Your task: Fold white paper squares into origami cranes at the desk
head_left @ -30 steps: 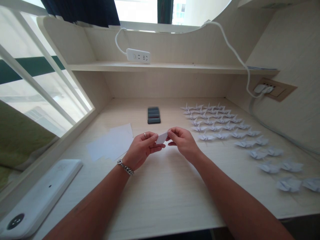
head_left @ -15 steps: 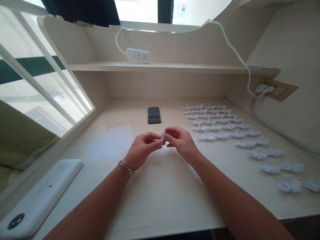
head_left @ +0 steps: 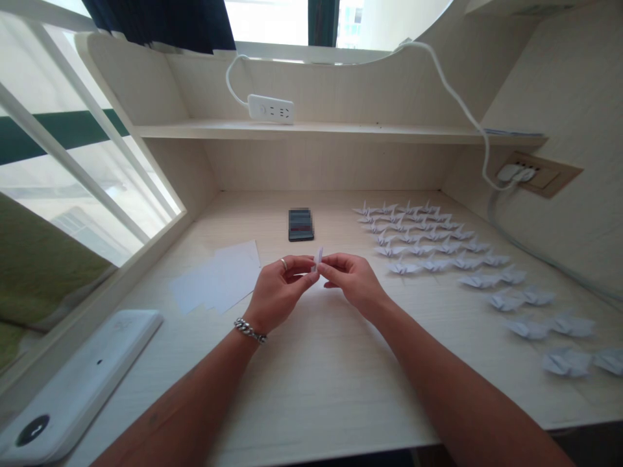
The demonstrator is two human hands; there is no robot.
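A small folded piece of white paper [head_left: 318, 255] stands upright between my fingertips above the middle of the desk. My left hand [head_left: 280, 288], with a ring and a chain bracelet, pinches its lower left side. From the other side, the thumb and fingers of my right hand [head_left: 354, 279] pinch it too. Part of the folded paper is hidden by the fingertips. To the left lie flat sheets of white paper [head_left: 228, 272], overlapping. Rows of folded white paper cranes [head_left: 418, 250] stand on the right side of the desk.
A dark phone [head_left: 300, 224] lies behind my hands. At the left front rests a long white device [head_left: 92, 383]. A white power strip [head_left: 270, 109] sits on the shelf [head_left: 331, 131]. Its white cable runs to a wall socket [head_left: 540, 174] on the right.
The folded paper has turned slightly and shows more of its broad side. My left fingers have shifted their grip a little, and my right hand has dropped slightly.
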